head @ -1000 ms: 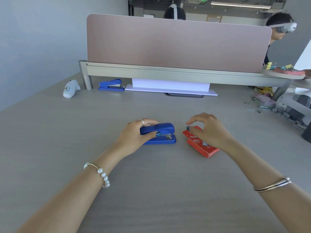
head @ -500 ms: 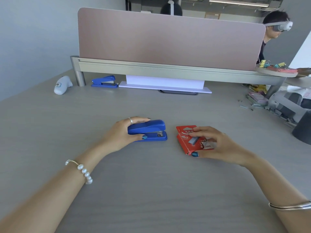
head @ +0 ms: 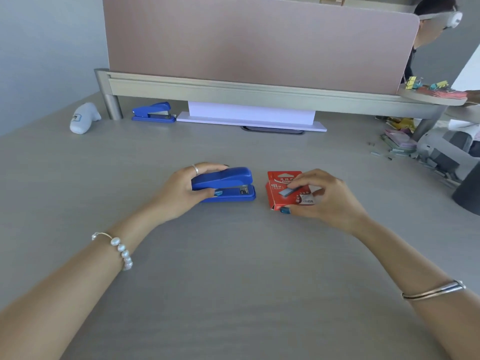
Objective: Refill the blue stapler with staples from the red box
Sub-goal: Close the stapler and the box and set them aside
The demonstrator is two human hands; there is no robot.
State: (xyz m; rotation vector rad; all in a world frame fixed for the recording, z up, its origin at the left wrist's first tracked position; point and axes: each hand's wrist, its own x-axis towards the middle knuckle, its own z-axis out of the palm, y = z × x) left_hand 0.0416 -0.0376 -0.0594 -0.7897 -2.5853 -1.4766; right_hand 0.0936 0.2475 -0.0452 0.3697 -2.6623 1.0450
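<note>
A blue stapler [head: 228, 181] lies closed on the grey desk, mid-table. My left hand [head: 181, 192] wraps its rear end, thumb on the near side and fingers over the top. Just right of it lies the red staple box [head: 279, 189], flat on the desk. My right hand [head: 322, 197] grips the box's right end, thumb at the near edge and fingers on top; that end of the box is hidden under the fingers.
A second blue stapler [head: 153, 113] and a white handheld device [head: 83, 118] sit at the back left by the divider post. A white paper stack [head: 250, 115] lies under the partition. Loose staples and paper clutter [head: 405, 149] lie far right, with a dark object [head: 467, 193] at the right edge.
My right hand came down from hovering over the red box to grip it, and the box turned to lie straighter. My left hand stayed on the stapler.
</note>
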